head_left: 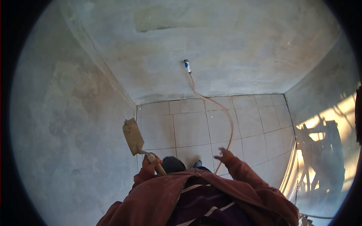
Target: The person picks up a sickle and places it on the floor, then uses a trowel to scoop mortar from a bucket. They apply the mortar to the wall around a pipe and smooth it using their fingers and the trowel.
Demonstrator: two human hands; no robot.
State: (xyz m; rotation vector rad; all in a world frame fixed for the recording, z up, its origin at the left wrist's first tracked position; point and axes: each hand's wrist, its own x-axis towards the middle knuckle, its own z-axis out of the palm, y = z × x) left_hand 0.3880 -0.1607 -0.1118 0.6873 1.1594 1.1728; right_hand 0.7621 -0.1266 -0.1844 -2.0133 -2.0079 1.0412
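Trowel (136, 143) is gripped by its handle (160, 170) in the left hand (151, 161), blade (132, 135) beyond it, steady control seemingly called for next, the right hand (225, 154) loosely open near the hose (231, 126).

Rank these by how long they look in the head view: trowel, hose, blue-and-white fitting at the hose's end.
1. Hose
2. Trowel; being nearer the camera may enlarge it
3. Blue-and-white fitting
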